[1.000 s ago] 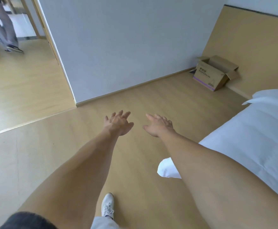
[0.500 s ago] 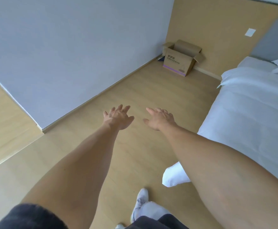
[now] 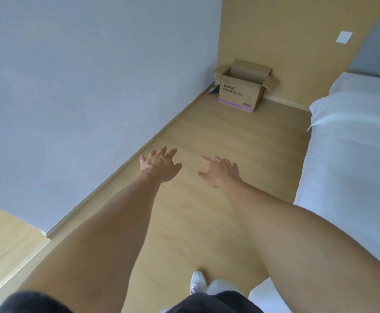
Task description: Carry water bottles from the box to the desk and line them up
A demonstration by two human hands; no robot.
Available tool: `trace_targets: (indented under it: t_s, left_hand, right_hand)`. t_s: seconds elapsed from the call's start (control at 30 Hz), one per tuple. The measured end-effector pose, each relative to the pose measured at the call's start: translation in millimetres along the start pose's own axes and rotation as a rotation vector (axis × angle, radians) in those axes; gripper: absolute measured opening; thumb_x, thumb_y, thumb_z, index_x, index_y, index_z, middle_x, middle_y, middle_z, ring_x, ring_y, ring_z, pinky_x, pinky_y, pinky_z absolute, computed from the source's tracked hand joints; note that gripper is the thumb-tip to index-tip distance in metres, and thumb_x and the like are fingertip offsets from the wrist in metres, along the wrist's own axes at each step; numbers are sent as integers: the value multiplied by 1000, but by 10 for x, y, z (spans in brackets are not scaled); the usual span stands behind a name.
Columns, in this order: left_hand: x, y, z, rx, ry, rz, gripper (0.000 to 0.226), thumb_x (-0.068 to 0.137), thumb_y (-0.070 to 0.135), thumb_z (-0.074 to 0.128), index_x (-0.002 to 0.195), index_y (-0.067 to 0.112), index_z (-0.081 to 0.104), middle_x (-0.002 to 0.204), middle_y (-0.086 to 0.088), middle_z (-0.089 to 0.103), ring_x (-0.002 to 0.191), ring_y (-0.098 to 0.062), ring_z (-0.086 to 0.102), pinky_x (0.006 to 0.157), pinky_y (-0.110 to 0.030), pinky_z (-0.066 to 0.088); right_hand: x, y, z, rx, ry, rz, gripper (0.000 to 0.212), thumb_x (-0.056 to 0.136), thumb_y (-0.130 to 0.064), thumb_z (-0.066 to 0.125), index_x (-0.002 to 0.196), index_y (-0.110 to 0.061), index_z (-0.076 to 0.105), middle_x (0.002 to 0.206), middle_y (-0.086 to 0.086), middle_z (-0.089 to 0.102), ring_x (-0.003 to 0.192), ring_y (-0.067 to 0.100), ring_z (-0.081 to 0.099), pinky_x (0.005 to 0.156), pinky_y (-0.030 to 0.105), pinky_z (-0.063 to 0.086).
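Pale wooden floor (image 3: 207,136) ran ahead between a grey-blue wall (image 3: 83,75) on the left and a white-sheeted bed (image 3: 353,154) on the right, ending at a tan back wall. At that far end, in the corner, stood the cardboard box (image 3: 241,92), upright with its flaps folded out and its printed side facing the camera. Its inside was in shadow, so no water bottles could be seen, and no desk was in view.

Both arms reached forward at about the same height. The left hand (image 3: 159,164) had its fingers spread and held nothing; the right hand (image 3: 220,171) was likewise empty, fingers straight and slightly apart. The box lay well apart from both, ahead and a little to the right, so the right hand looked marginally nearer. Only bare floor lay between. The bed's edge narrowed the way on the right, and a small dark object (image 3: 214,89) sat against the box's left side. A white shoe (image 3: 198,282) showed below.
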State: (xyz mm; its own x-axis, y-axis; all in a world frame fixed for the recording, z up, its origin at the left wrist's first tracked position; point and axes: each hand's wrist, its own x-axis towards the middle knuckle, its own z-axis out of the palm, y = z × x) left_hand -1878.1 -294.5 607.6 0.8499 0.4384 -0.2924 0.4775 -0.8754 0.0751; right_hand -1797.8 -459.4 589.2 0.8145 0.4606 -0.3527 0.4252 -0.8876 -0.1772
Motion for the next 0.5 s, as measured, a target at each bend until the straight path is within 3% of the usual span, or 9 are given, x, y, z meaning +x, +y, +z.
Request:
trace_targets:
  t_s: [0.5]
  left_hand:
    - [2255,557,-434,10,-40,179,63,101,59,34,158,41,14,168,7,9,153,-25,13,119,-59,17]
  right_hand:
    - [1814,438,-757,47,2,176,67,95,-62,42,155,-43,18,165,-1,18,149,25,20,116,48,19]
